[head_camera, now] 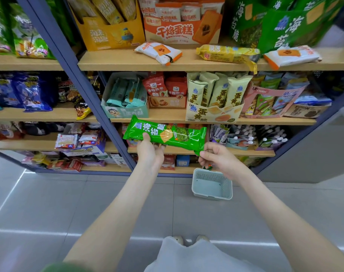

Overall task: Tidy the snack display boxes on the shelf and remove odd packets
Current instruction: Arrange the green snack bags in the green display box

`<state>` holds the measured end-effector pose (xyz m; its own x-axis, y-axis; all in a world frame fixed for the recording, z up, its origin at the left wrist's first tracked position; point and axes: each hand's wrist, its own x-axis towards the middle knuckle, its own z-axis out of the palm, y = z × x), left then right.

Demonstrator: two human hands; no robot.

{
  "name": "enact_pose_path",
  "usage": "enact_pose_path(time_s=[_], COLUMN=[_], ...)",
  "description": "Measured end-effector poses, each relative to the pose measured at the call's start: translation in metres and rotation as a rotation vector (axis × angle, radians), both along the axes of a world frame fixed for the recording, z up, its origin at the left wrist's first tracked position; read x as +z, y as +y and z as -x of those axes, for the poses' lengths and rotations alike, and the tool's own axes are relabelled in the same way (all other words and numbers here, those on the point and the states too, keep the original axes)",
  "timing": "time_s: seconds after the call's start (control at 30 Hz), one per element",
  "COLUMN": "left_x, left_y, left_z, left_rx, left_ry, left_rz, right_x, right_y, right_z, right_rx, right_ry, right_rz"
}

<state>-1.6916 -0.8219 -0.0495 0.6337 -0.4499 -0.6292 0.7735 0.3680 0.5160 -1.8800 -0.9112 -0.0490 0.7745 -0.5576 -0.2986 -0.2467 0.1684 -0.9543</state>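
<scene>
**A:** Where is the green packet point(165, 135) just now?

**B:** Middle of the frame, held roughly level in the air before the shelving point(167, 116). Only the two hands touch it.

**A:** And the hands?

**B:** The left hand point(150, 152) is under the packet's left half, fingers curled behind and thumb over the front edge. The right hand point(216, 156) pinches the crimped seal at the right end between thumb and forefinger.

**A:** What does it look like?

**B:** A long, narrow pack in glossy bright green film. It has big white characters on the left half, a pale square cracker and dark seaweed pictured toward the right, and flat crimped ends.

**A:** How will it handle?

**B:** Light, I'd judge. The film looks slick and crinkly, and the crackers inside are probably brittle. So support it under the body, as the left hand does, and don't squeeze. The end seal is fit for steering, not carrying.

**A:** Where might it go?

**B:** The green display box point(284, 26) at upper right seems to bear the same characters, though it is blurred. A pale basket point(212, 185) sits on the floor below the right hand.
</scene>
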Motion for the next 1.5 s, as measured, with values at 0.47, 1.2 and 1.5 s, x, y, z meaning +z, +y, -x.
enact_pose_path(time_s=[0.47, 1.2, 1.5], left_x=[0.018, 0.032, 0.044], left_y=[0.007, 0.018, 0.015], left_z=[0.025, 0.031, 0.038], left_rx=[-0.492, -0.738, -0.787], left_ry=[-0.265, -0.773, -1.010], left_rz=[0.338, -0.119, -0.364], right_x=[0.020, 0.030, 0.031], right_y=[-0.004, 0.019, 0.026], right_z=[-0.002, -0.014, -0.021], right_rx=[0.202, 0.014, -0.025], right_ry=[-0.030, -0.177, -0.117], right_rz=[-0.216, -0.053, 0.146])
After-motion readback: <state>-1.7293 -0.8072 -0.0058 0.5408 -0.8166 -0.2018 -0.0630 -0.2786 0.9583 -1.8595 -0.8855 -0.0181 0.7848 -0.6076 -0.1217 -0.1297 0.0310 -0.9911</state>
